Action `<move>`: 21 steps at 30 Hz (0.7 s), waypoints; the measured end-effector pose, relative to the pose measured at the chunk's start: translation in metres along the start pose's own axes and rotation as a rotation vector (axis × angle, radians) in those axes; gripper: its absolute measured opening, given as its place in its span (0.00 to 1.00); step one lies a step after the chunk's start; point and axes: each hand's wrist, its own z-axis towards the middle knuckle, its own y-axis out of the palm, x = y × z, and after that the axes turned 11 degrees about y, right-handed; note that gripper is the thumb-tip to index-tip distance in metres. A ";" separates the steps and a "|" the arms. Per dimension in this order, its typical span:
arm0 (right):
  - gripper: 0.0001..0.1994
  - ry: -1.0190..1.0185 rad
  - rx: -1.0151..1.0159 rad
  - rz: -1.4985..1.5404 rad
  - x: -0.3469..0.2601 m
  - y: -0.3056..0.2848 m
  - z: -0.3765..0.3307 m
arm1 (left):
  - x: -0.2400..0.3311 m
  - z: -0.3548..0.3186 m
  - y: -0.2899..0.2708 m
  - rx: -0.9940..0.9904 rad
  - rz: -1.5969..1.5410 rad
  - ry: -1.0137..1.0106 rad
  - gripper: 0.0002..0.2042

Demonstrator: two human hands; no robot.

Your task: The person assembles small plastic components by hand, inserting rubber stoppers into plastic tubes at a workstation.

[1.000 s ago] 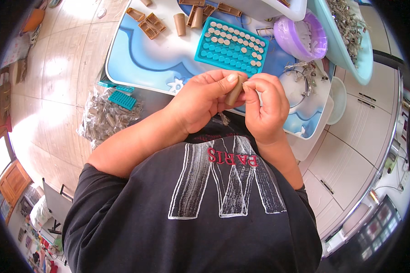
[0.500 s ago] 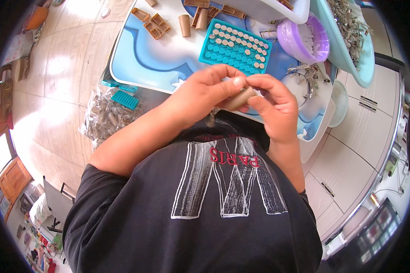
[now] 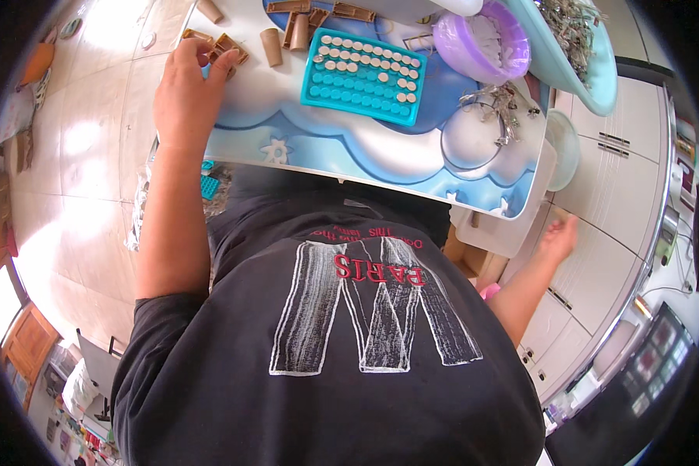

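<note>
My left hand (image 3: 188, 93) is at the table's far left, with thumb and fingers apart at several brown plastic casings (image 3: 229, 48). Its fingertips partly cover the casings, and table surface shows in the gap beside the thumb. Just right of them stands a brown tapered cylinder (image 3: 271, 47). My right hand (image 3: 559, 237) is out past the table's right side, low in front of the white cabinets. Motion smears its fingers, so I cannot tell whether they hold anything.
A teal tray (image 3: 349, 107) with rows of white round caps lies mid-table. Beyond are more brown casings (image 3: 354, 12), a purple basket (image 3: 445, 43), a teal basin (image 3: 604, 81) of wired parts and a wire tangle (image 3: 499, 105). A plastic bag (image 3: 140, 198) is left of the table.
My hands have parted from a taupe rounded piece held between them, which no longer shows. The left went far left to the casings; the right swung out right, past the table. The view shifted.
</note>
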 end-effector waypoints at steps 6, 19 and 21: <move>0.14 0.241 0.116 -0.245 0.090 -0.019 0.017 | 0.000 0.003 -0.002 -0.061 -0.051 0.002 0.22; 0.11 -0.530 -0.362 -0.690 0.006 0.151 -0.139 | 0.008 -0.016 -0.011 -0.088 -0.884 -0.177 0.14; 0.10 -0.556 -0.388 -0.865 0.004 0.162 -0.151 | 0.020 -0.021 -0.014 -0.083 -0.985 -0.231 0.13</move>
